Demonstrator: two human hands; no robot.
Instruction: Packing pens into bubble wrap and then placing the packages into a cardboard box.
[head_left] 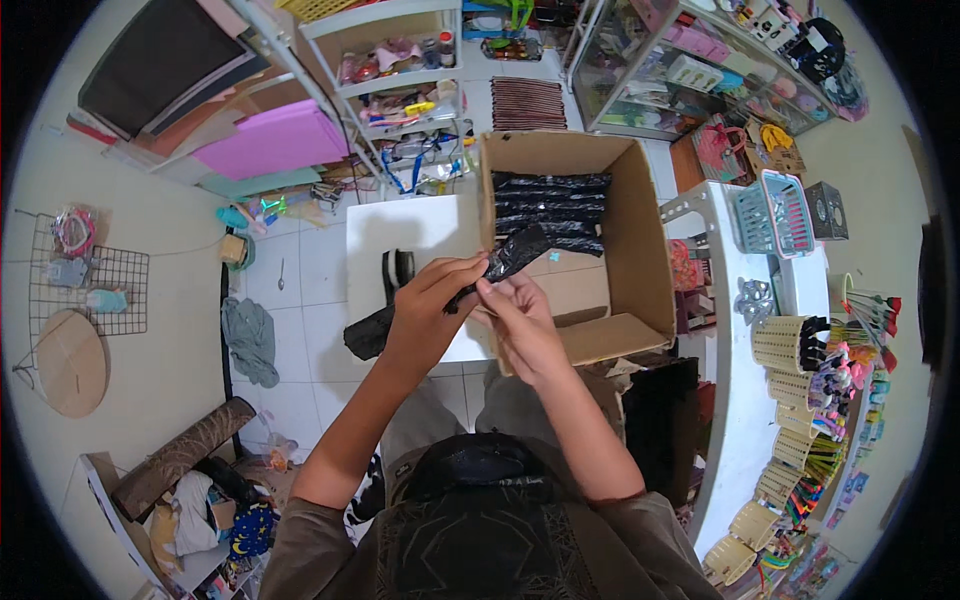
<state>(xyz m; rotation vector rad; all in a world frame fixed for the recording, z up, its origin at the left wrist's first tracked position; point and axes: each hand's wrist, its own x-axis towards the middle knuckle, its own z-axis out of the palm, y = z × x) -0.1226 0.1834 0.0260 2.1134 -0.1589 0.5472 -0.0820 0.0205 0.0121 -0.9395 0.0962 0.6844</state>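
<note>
Between my two hands is a long, narrow packet wrapped in shiny black plastic, tilted with its far end over the cardboard box's left part. My left hand is closed on it from the left, with fingertips pinching near its middle. My right hand pinches its near end with thumb and fingers. The open cardboard box stands just ahead to the right, holding a row of similar black wrapped packets. On the white table lies a black roll with a pale band, and a black plastic piece sits beside my left wrist.
A white shelf unit and a glass display case stand at the back. At right, a white counter bears a blue basket and several cream baskets. A grey cloth lies on the tiled floor at left.
</note>
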